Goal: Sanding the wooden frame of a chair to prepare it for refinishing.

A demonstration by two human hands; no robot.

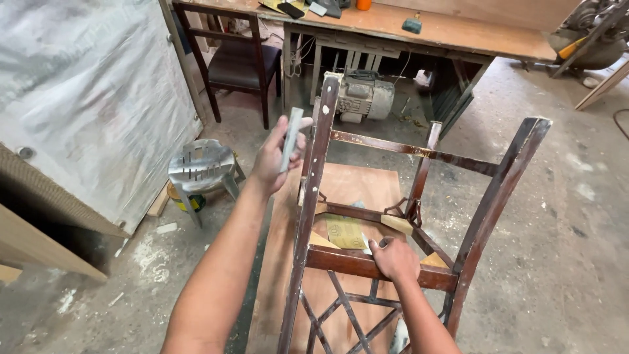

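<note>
On the dusty concrete floor (557,216) in the middle of the workshop, a dark wooden chair frame (393,216) lies upturned on a sheet of plywood (357,180), its legs pointing up and away. The person's left hand (278,157) is raised beside the near left leg, fingers closed around a flat grey scraper (291,139) held upright against the wood. The right hand (393,259) is curled tight over the near crossbar of the frame, gripping it. A yellowish sheet of sandpaper (345,231) lies on the plywood inside the frame. To the left stands a small metal stool (201,167), next to a board wrapped in white plastic sheeting (85,98). At the far side, a long workbench (458,29) has an electric motor (363,97) sitting under it and another dark chair (232,59) to its left.
</note>
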